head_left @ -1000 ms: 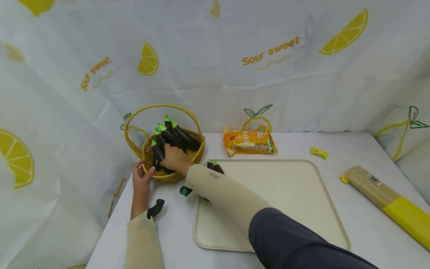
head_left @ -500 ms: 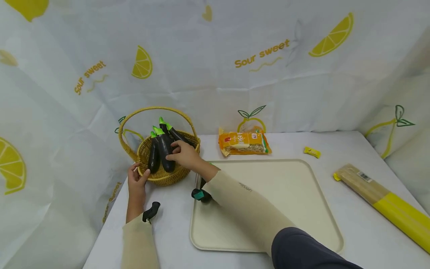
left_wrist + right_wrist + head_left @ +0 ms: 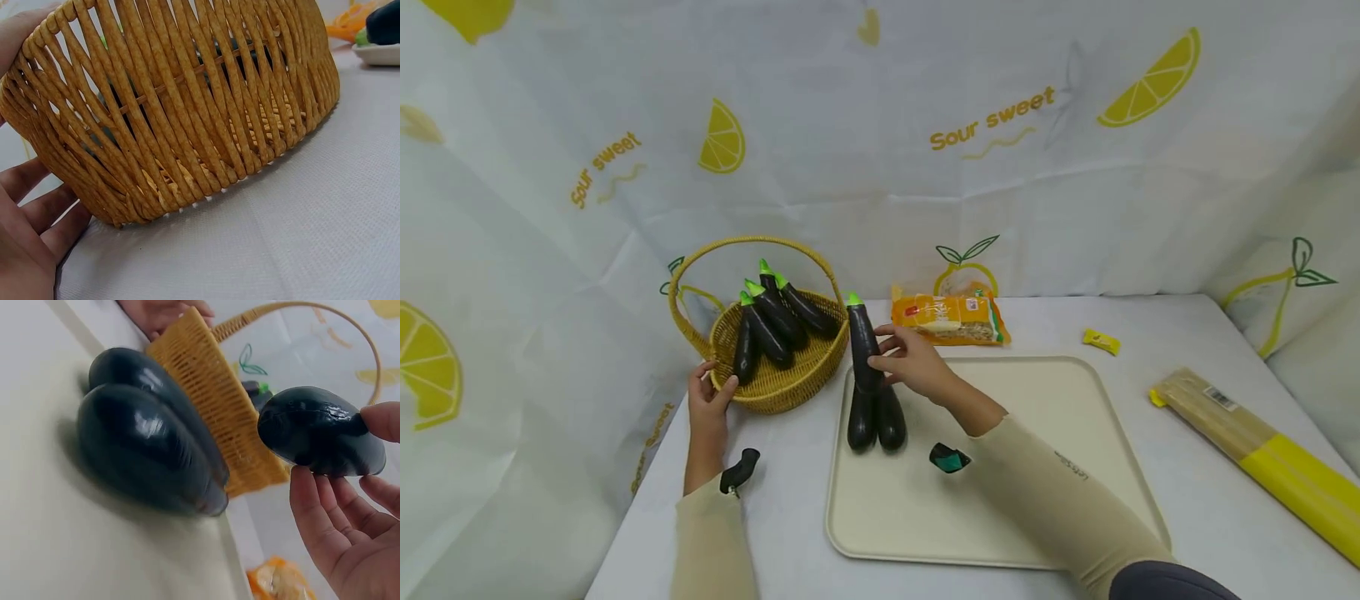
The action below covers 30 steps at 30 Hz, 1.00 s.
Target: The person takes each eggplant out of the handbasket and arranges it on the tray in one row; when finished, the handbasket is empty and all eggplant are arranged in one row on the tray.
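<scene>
A dark eggplant [image 3: 863, 342] with a bright green stem is pinched between the thumb and fingers of my right hand [image 3: 917, 362]. In the head view it overlaps two more eggplants [image 3: 891, 421] lying side by side on the tray's left part. My left hand [image 3: 707, 408] holds the near left side of the wicker basket [image 3: 790, 392], thumb at the rim and fingers along the outer wall [image 3: 187, 112]. Inside the basket several eggplants [image 3: 808, 308] lean with green stems toward the back. The right wrist view shows the held eggplant [image 3: 319, 431] raised over the tray surface.
The beige tray [image 3: 1000, 500] covers the middle of the white table. Behind it lies an orange food packet [image 3: 951, 318]. To the right are a small yellow wrapped piece [image 3: 1102, 341] and a long yellow-and-tan package [image 3: 1262, 442]. The basket's tall handle [image 3: 760, 240] arches upward.
My right hand has lifted one eggplant out of the basket and carried it right, to above the tray. My left hand stays at the basket's side.
</scene>
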Each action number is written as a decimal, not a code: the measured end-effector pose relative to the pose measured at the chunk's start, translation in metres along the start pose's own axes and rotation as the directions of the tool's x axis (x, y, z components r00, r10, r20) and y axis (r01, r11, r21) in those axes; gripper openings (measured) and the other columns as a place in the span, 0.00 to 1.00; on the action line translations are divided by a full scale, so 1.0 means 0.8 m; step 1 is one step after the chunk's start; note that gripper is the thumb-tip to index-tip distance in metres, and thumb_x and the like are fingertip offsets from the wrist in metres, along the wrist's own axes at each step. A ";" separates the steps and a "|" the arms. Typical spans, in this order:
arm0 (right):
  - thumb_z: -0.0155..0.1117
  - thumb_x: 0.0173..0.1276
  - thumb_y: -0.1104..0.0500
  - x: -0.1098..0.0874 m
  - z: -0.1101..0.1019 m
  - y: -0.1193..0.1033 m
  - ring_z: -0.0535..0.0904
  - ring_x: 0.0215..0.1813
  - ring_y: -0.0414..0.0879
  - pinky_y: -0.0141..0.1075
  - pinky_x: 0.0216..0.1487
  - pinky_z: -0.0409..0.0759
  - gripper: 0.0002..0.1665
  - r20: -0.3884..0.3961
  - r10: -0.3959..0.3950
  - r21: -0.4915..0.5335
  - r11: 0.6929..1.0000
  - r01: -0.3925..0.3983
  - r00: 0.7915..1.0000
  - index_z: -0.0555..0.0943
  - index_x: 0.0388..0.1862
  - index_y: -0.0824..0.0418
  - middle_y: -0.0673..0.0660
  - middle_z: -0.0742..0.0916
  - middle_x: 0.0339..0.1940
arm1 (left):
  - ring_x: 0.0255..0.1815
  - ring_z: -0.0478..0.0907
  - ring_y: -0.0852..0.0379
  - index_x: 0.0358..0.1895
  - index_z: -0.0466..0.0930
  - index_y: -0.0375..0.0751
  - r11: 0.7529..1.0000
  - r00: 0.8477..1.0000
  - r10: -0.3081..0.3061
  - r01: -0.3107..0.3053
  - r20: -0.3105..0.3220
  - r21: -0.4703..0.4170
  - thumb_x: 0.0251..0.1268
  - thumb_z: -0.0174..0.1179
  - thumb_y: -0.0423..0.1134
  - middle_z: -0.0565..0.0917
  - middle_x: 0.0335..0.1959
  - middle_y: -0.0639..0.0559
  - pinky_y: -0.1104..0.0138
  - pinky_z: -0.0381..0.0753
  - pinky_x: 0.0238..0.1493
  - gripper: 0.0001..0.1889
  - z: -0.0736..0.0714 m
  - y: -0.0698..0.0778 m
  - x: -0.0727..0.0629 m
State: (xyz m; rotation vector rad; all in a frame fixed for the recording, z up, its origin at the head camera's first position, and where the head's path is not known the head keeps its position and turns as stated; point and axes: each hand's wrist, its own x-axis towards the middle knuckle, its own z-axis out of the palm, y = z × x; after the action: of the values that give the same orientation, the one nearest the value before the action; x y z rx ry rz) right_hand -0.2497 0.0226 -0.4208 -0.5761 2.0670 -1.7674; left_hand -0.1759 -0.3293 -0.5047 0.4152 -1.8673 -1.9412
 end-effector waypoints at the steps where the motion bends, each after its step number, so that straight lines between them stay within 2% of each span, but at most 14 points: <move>1: 0.66 0.67 0.59 -0.008 -0.009 0.004 0.79 0.46 0.54 0.44 0.41 0.83 0.32 -0.021 0.008 0.008 1.000 -0.008 1.000 0.68 0.68 0.58 0.63 0.77 0.51 | 0.62 0.66 0.56 0.66 0.57 0.52 1.000 1.000 -0.003 0.004 -0.003 0.003 0.68 0.61 0.40 0.64 0.70 0.44 0.69 0.66 0.60 0.28 0.000 0.001 0.001; 7: 0.65 0.68 0.58 -0.050 -0.044 0.036 0.79 0.47 0.55 0.46 0.41 0.82 0.33 -0.117 0.099 0.047 0.994 -0.094 0.988 0.66 0.69 0.60 0.65 0.78 0.52 | 0.62 0.66 0.56 0.65 0.57 0.53 1.000 1.000 -0.008 0.008 -0.013 -0.001 0.67 0.62 0.40 0.64 0.70 0.44 0.68 0.64 0.63 0.29 0.001 0.003 0.003; 13: 0.64 0.68 0.60 -0.078 -0.048 0.067 0.80 0.41 0.52 0.46 0.39 0.82 0.32 -0.095 0.205 0.029 0.979 -0.203 0.974 0.66 0.68 0.64 0.65 0.78 0.49 | 0.59 0.67 0.56 0.64 0.59 0.51 1.000 1.000 0.004 -0.005 -0.017 -0.018 0.68 0.62 0.38 0.67 0.67 0.44 0.73 0.68 0.56 0.27 0.002 -0.001 0.003; 22: 0.63 0.68 0.63 -0.079 -0.027 0.080 0.79 0.35 0.47 0.41 0.34 0.82 0.25 -0.068 0.223 -0.104 0.968 -0.229 0.973 0.71 0.62 0.65 0.59 0.79 0.43 | 0.60 0.67 0.56 0.64 0.59 0.53 1.000 1.000 -0.010 0.010 -0.025 0.001 0.66 0.64 0.40 0.67 0.68 0.46 0.70 0.67 0.58 0.28 0.002 -0.001 0.002; 27: 0.62 0.69 0.63 -0.075 -0.026 0.081 0.81 0.35 0.48 0.41 0.34 0.82 0.23 -0.064 0.189 -0.155 0.968 -0.196 0.980 0.72 0.61 0.65 0.58 0.79 0.43 | 0.61 0.66 0.55 0.64 0.58 0.51 1.000 1.000 -0.006 0.006 -0.011 -0.017 0.67 0.63 0.39 0.66 0.69 0.45 0.70 0.66 0.59 0.28 0.002 0.000 0.004; 30: 0.62 0.69 0.60 -0.067 -0.032 0.071 0.82 0.38 0.49 0.40 0.35 0.82 0.24 -0.060 0.146 -0.229 0.961 -0.156 0.987 0.72 0.62 0.65 0.58 0.81 0.44 | 0.60 0.67 0.56 0.64 0.58 0.52 1.000 1.000 -0.013 0.013 -0.012 -0.021 0.67 0.62 0.38 0.66 0.68 0.45 0.69 0.66 0.59 0.28 0.001 0.001 0.003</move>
State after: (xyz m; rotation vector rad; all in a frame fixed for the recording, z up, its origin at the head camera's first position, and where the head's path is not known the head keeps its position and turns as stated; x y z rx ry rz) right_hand -0.2217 0.0798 -0.4725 -0.4335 2.3001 -1.4752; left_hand -0.1785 -0.3295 -0.5036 0.4323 -1.8399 -1.9603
